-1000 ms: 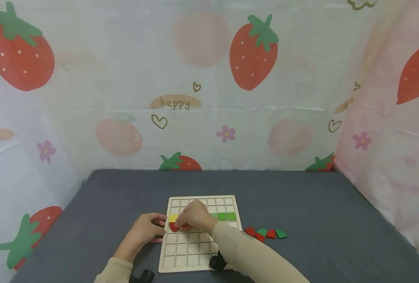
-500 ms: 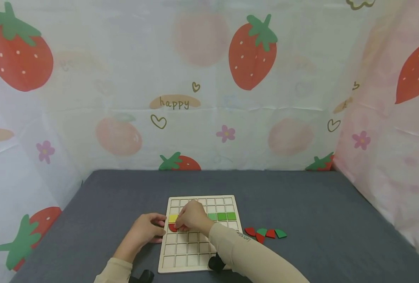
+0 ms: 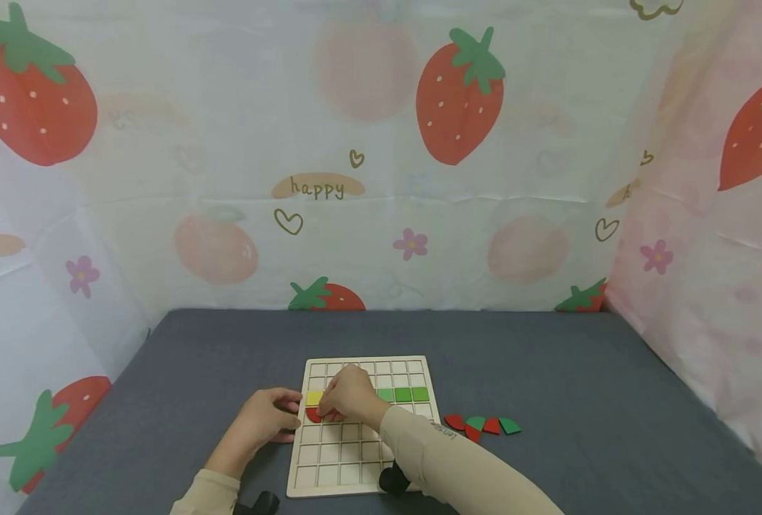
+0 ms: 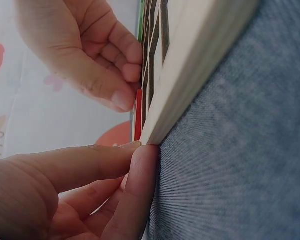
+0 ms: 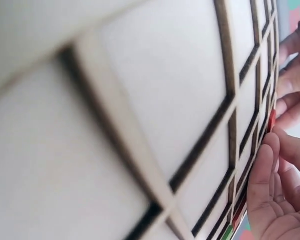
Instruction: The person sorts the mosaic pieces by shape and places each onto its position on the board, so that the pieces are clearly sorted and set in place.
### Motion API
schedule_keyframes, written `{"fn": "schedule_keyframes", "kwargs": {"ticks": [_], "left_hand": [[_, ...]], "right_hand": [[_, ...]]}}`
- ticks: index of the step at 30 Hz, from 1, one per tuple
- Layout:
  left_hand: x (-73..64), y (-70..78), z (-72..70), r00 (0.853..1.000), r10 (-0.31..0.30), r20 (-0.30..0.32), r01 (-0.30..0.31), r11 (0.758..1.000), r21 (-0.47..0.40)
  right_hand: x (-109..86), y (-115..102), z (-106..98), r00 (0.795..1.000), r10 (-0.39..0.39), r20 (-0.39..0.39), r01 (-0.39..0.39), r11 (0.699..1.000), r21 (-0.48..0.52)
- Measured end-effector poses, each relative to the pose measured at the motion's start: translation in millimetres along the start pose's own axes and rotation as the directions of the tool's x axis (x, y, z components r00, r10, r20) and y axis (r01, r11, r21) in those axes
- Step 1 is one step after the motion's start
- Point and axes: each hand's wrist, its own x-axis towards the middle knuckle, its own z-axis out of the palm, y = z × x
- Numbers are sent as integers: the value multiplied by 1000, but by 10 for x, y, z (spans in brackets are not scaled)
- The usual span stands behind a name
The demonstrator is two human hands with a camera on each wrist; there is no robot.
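"What is at the far left?"

"My left hand (image 3: 266, 418), beside the left edge of the pale gridded board (image 3: 339, 475), which lies flat on the dark grey table (image 3: 567, 379). My fingertips touch that edge with the fingers bent (whether they grip it or merely rest there, I can't tell)."

"And just inside that edge?"

"A yellow square (image 3: 314, 398) in the board's leftmost column, and a red piece (image 3: 312, 415) right next to it on my side, rounded on the part that shows. My fingertips cover the rest of the red."

"Whose fingertips?"

"My right hand's (image 3: 354, 395). It reaches across the board from the right, fingers curled, thumb and forefinger pinching the red piece at its right side. My right sleeve (image 3: 458, 458) crosses the board's right edge."

"Further along?"

"Three green squares (image 3: 403, 395) sit in a row ending at the board's right edge, roughly level with the yellow one. Beyond that edge, on the table, lies a loose cluster of red and green pieces (image 3: 492, 426), some touching, the rightmost a green one with a curved side."
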Motion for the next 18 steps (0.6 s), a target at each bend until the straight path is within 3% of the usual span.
{"fn": "schedule_keyframes", "kwargs": {"ticks": [10, 18], "left_hand": [[6, 7, 22, 1000, 0, 0, 0, 1000, -8], [0, -11, 16, 1000, -8, -2, 8, 1000, -17]], "right_hand": [[-33, 48, -415, 998, 3, 69, -9, 996, 86], [-110, 162, -810, 998, 40, 54, -44, 996, 79]]}}
